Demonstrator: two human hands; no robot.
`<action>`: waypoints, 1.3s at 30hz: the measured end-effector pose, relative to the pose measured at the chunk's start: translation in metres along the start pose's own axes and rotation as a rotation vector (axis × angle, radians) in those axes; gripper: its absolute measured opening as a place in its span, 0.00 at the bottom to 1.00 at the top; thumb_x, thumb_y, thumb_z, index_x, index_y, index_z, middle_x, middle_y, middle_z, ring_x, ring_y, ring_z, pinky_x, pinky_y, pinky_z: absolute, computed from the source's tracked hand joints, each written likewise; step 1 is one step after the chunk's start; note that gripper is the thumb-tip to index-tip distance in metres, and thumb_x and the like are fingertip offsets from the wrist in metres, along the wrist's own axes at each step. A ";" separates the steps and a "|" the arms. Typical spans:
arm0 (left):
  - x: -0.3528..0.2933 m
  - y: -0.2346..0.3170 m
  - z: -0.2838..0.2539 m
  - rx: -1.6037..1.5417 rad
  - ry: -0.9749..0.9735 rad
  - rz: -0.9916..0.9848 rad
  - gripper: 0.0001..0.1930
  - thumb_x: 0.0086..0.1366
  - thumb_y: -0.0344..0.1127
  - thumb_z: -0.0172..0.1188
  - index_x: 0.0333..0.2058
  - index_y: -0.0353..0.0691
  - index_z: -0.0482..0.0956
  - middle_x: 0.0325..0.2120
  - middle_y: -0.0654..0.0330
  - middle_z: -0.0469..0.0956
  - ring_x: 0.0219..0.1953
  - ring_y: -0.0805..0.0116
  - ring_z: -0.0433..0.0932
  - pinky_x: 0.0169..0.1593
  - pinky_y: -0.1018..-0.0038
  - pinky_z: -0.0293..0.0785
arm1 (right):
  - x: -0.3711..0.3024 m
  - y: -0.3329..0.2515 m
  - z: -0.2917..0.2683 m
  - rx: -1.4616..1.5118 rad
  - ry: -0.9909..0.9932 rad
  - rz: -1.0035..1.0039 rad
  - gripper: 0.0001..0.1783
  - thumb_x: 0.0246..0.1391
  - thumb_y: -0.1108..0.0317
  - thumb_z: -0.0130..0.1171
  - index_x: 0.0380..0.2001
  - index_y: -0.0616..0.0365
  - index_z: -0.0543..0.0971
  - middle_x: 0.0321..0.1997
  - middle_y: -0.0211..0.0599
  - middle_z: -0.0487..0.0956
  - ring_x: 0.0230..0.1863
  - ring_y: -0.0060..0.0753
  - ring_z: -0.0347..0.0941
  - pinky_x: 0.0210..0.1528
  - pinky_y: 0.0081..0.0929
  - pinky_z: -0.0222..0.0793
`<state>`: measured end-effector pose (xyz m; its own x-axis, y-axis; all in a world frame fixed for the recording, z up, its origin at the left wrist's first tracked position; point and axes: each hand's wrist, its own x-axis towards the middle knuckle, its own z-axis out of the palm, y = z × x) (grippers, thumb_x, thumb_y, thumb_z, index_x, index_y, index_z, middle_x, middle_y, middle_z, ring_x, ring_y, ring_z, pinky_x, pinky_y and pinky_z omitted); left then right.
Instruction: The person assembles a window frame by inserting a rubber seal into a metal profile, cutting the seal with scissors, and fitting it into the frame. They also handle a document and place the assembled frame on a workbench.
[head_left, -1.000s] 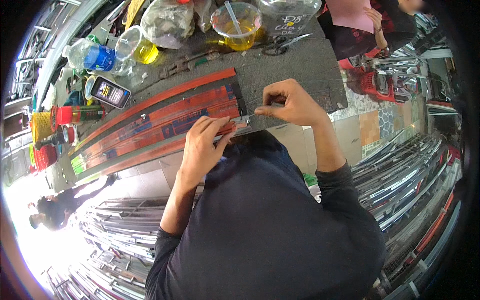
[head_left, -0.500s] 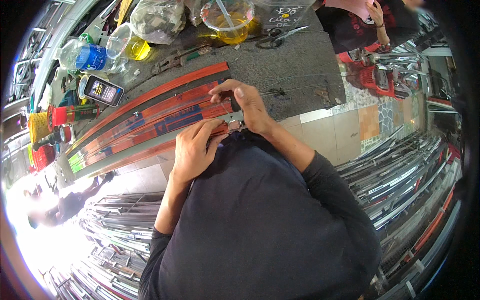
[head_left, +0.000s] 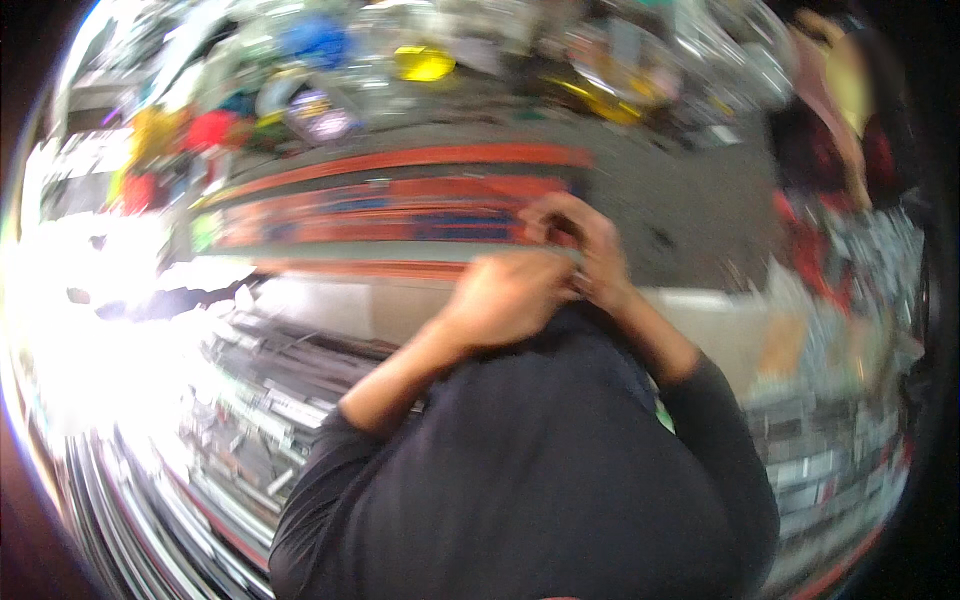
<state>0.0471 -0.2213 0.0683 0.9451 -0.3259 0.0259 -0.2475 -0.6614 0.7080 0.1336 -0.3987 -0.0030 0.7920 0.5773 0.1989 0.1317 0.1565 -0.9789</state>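
Long reddish-brown profile bars point(head_left: 400, 190) with blue-printed film lie side by side on the dark worktable point(head_left: 690, 205). At the right end of the bars my two hands meet, smeared by motion. My left hand point(head_left: 510, 295) is closed, its back up, over the end of the nearest bar. Curled round from the far side, my right hand point(head_left: 597, 245) has its thumb and fingers bent toward my left fingertips. What sits between the fingers is too blurred and hidden to make out.
Cups with yellow liquid point(head_left: 425, 63), a phone point(head_left: 320, 115) and a blurred clear bag point(head_left: 735, 45) lie along the far side. Another person point(head_left: 830, 130) is at the far right. Stacks of metal profiles point(head_left: 270, 385) flank me on both sides.
The view has swung, so the bars and worktable sit further right in it. My left hand has closed and come up against my right, whose raised fingers have curled in.
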 end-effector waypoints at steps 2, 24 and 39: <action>0.002 -0.003 0.006 0.004 0.029 0.056 0.13 0.69 0.38 0.75 0.46 0.40 0.84 0.36 0.49 0.85 0.42 0.41 0.89 0.45 0.48 0.85 | 0.000 -0.002 0.002 0.010 0.006 0.062 0.26 0.69 0.52 0.70 0.59 0.60 0.86 0.51 0.33 0.85 0.49 0.29 0.82 0.54 0.31 0.80; 0.012 0.005 0.001 0.040 0.023 -0.002 0.12 0.72 0.39 0.73 0.49 0.42 0.88 0.41 0.51 0.89 0.46 0.43 0.91 0.48 0.49 0.87 | 0.004 0.000 0.002 0.259 0.079 0.096 0.26 0.80 0.46 0.57 0.58 0.59 0.85 0.46 0.26 0.81 0.42 0.17 0.74 0.45 0.22 0.73; 0.020 0.017 -0.012 -0.054 0.087 0.015 0.18 0.68 0.27 0.78 0.55 0.35 0.89 0.49 0.51 0.92 0.49 0.48 0.94 0.52 0.59 0.89 | -0.005 -0.015 -0.053 0.177 0.016 0.241 0.24 0.84 0.50 0.62 0.43 0.62 0.88 0.31 0.24 0.81 0.34 0.14 0.73 0.37 0.24 0.69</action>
<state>0.0647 -0.2308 0.0894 0.9568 -0.2741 0.0966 -0.2523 -0.6185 0.7442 0.1592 -0.4461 0.0084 0.7973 0.6022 -0.0404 -0.1660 0.1544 -0.9740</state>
